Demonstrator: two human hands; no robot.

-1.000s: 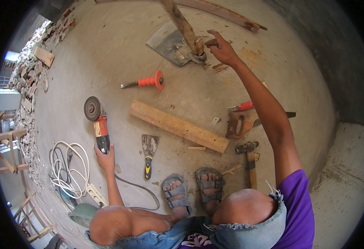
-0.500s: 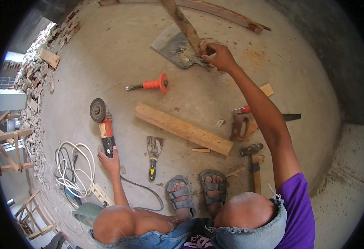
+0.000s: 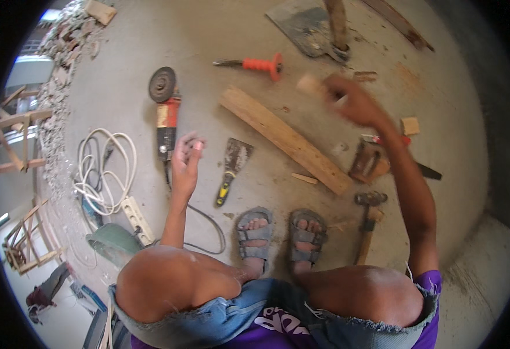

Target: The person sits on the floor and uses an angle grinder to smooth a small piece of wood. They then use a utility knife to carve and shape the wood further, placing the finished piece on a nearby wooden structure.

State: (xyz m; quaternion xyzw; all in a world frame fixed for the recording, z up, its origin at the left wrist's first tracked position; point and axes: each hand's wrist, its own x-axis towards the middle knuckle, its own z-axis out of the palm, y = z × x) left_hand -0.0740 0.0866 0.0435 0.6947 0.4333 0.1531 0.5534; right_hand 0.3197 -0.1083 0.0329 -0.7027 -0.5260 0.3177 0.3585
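Note:
My left hand (image 3: 186, 160) is raised beside the black handle of an angle grinder (image 3: 166, 119), fingers loosely apart with nothing in them. The grinder lies on the floor, its worn disc (image 3: 162, 85) at the far end. My right hand (image 3: 353, 102) is in the air, closed on a small tan wood block (image 3: 310, 86); motion blurs both. Below that hand a long wooden beam (image 3: 287, 139) lies slantwise. A chisel with an orange hand guard (image 3: 260, 65) rests beyond the beam. A scraper (image 3: 231, 168) with a black and yellow handle lies between my left hand and the beam.
At the right lie a hand saw (image 3: 370, 163), a hammer (image 3: 368, 224) and a light wood offcut (image 3: 410, 125). A shovel (image 3: 301, 26) is at the back. A white cable (image 3: 128, 195) and power strip (image 3: 137, 221) lie left; rubble (image 3: 63, 55) lines the far left.
My left hand has come off the grinder handle. My right hand has left the shovel and moved nearer, now holding the small wood block. The whole view has shifted.

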